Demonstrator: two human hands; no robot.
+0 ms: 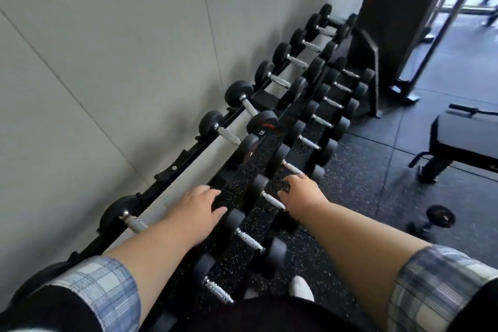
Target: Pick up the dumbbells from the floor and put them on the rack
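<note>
Plaid sleeves (107, 286), rolled above the forearm, frame the bottom corners; a white shoe tip (301, 289) shows between them on the speckled rubber floor (361, 197). Both forearms reach forward and down over the rack (258, 159), which runs along the white wall (107, 48) from lower left to upper right. Left hand (198, 213): palm down, fingers spread and loose, holding nothing, hovering above the gap between the 2 tiers. Right hand (303, 193): palm down, fingers curled toward the metal handle of a lower-tier dumbbell (292, 170); fingertips look to be at the handle, but whether they clamp it cannot be told, motion blur. Dumbbells: round black rubber heads, knurled silver handles. Upper tier holds a row against the wall, with several empty cradles near the left arm and 1 dumbbell at the near end (126, 218). Lower tier is filled in a close row running away from the camera. 1 dumbbell lies on the floor (438, 219) to the right, well apart from the rack, blurred. Black bench (466, 137) stands further right; dark column (398, 8) rises beyond the rack's far end.
</note>
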